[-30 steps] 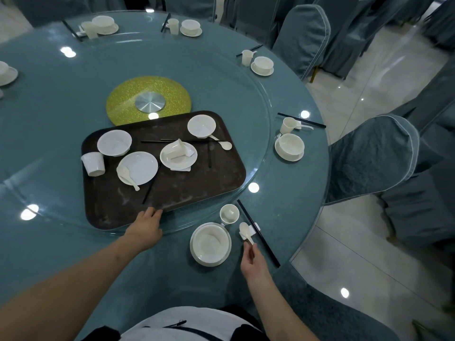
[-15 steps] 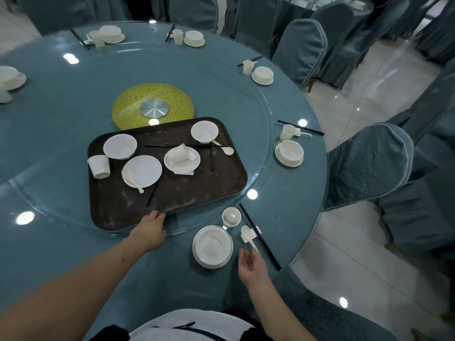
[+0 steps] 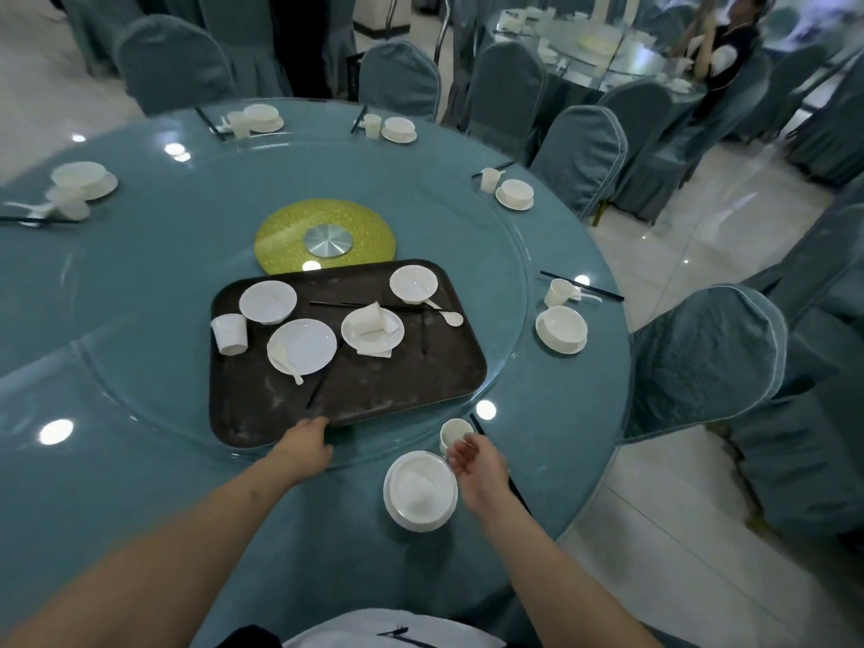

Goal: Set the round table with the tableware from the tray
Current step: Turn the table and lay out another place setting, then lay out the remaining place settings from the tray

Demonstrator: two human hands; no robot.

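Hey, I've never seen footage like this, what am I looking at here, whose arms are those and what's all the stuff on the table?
There is no machine: a camera worn on a person's head looks down at their two bare arms. They stand at a round table covered in blue cloth. A dark tray holds white bowls, plates, a cup, spoons and chopsticks. The left hand rests on the tray's near edge. The right hand hangs open, holding nothing, beside a bowl on a plate and a small cup already set out.
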